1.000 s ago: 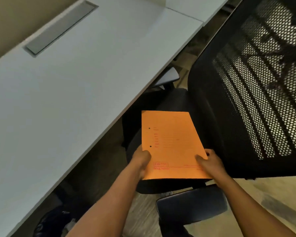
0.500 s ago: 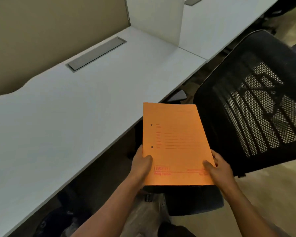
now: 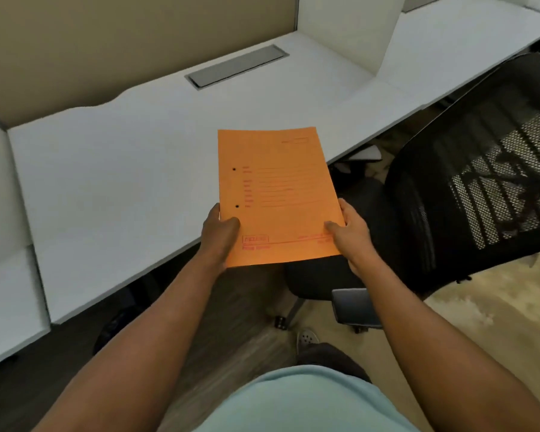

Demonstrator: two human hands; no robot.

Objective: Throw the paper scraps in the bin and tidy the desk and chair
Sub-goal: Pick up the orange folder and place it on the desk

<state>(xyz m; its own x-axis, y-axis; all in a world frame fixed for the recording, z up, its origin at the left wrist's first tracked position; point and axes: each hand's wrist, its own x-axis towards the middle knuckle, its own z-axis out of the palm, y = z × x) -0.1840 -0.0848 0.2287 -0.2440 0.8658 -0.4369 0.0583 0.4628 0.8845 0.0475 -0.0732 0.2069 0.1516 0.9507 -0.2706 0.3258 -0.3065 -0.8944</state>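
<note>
Both hands grip an orange folder [image 3: 276, 194] by its near end, holding it flat and face up. The left hand [image 3: 217, 236] clamps the near left edge, thumb on top just below the lower of two punched holes. The right hand [image 3: 351, 230] clamps the near right edge, thumb lying across the red printed line near the folder's bottom. Red printing covers the folder's face, too blurred to read.

The far half of the folder hangs over the front edge of the white surface [image 3: 122, 169], and its near half sticks out past that edge, above the seat of a black mesh-backed chair [image 3: 468, 194]. Whether the folder touches the surface cannot be told. The chair stands just right of the folder, its seat partly tucked under the surface and its backrest turned away to the right. A grey cable hatch [image 3: 236, 65] is set into the surface beyond the folder, close to the beige partition [image 3: 122, 35]. A white divider panel [image 3: 346, 29] rises at the far right of the folder.
</note>
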